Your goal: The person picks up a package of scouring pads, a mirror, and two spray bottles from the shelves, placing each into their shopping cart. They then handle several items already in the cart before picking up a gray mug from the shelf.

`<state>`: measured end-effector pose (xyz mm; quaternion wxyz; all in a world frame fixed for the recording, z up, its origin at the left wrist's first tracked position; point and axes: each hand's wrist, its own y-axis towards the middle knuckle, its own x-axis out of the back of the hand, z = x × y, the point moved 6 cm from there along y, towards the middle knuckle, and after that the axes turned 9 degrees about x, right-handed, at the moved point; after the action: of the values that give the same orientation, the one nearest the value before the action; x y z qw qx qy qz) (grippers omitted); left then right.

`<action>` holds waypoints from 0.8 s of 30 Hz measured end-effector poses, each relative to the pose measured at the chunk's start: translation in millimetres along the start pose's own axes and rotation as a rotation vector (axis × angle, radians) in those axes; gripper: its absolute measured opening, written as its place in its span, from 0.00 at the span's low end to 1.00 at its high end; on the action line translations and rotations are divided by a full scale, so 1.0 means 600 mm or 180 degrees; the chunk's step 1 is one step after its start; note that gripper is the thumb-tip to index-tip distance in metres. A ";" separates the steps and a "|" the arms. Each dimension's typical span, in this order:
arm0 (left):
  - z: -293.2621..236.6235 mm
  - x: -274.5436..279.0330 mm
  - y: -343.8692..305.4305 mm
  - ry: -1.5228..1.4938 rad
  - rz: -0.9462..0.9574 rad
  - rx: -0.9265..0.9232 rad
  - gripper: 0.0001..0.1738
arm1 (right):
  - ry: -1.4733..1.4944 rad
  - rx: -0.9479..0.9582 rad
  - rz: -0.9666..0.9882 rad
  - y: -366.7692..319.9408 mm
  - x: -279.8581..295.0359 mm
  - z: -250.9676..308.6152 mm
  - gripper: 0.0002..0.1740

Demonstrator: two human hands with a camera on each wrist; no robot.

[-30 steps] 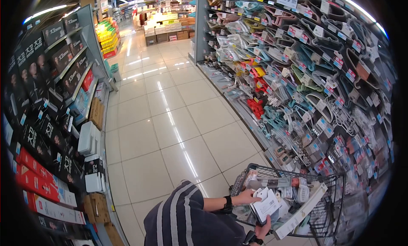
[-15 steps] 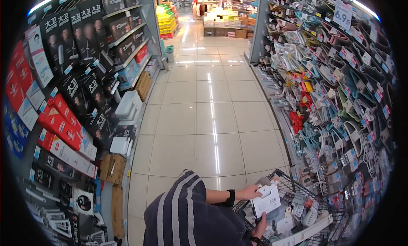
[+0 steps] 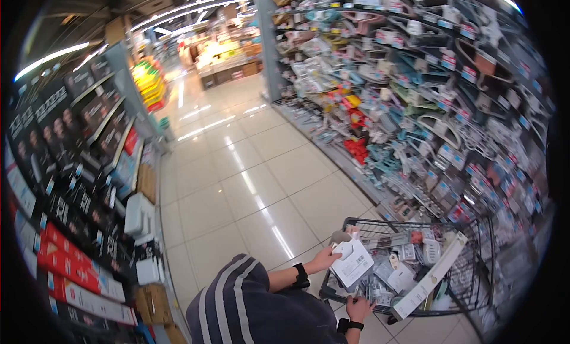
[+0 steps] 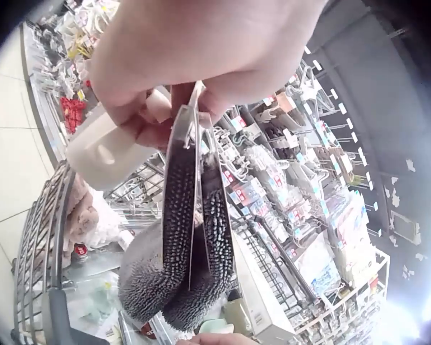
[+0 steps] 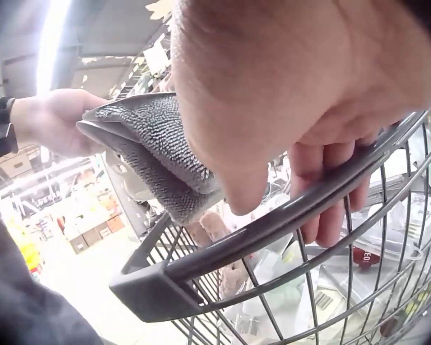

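Note:
My left hand [image 3: 323, 260] pinches the top of a folded white packaging card [image 3: 354, 264] printed with a barcode, above the near-left part of the shopping cart [image 3: 484, 249]. In the left wrist view, grey nubbly fabric pads [image 4: 183, 287] hang side by side from the pinched cards, their thick rounded ends pointing down. My right hand [image 3: 359, 309] is at the cart's near edge, apart from the card. In the right wrist view its fingers [image 5: 323, 176] hang over the dark rail [image 5: 223, 250] to the inner side of the basket, with nothing between them.
A long pale box [image 3: 430, 278] lies slanted across packaged goods in the cart. Packed racks of hanging goods [image 3: 409, 83] line the right side. At left are shelves with black boxes [image 3: 62, 207] and red boxes [image 3: 62, 258]. The tiled floor [image 3: 255, 184] runs between them.
My right hand has let go of the card's lower edge and moved down to the cart's rail. The card stays in my left hand. The head view swung right, then back.

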<state>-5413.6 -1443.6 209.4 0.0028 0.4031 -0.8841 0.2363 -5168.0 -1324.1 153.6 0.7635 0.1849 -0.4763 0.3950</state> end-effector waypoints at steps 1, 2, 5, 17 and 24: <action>-0.001 -0.008 0.012 0.0025 0.0061 -0.0085 0.20 | 0.0031 -0.0072 -0.0020 0.000 -0.004 -0.003 0.21; -0.006 -0.013 0.024 0.0036 0.0113 -0.0169 0.20 | 0.0056 -0.0133 -0.0036 0.001 -0.003 -0.001 0.21; -0.052 -0.029 0.027 -0.0068 0.0391 -0.0204 0.20 | -0.0200 -0.0105 -0.0368 -0.011 -0.030 -0.019 0.20; -0.020 -0.076 0.189 -0.0343 0.2003 0.0435 0.23 | -0.0776 -0.1647 -0.0008 -0.089 0.027 0.042 0.17; -0.011 -0.089 0.220 0.0203 0.2381 0.0782 0.25 | -0.0965 -0.2234 -0.0742 -0.193 -0.077 -0.028 0.15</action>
<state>-5473.1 -1328.2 150.0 -0.1044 0.0429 -0.9345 0.3375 -5078.9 -1404.4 115.9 0.7411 0.0218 -0.6654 0.0871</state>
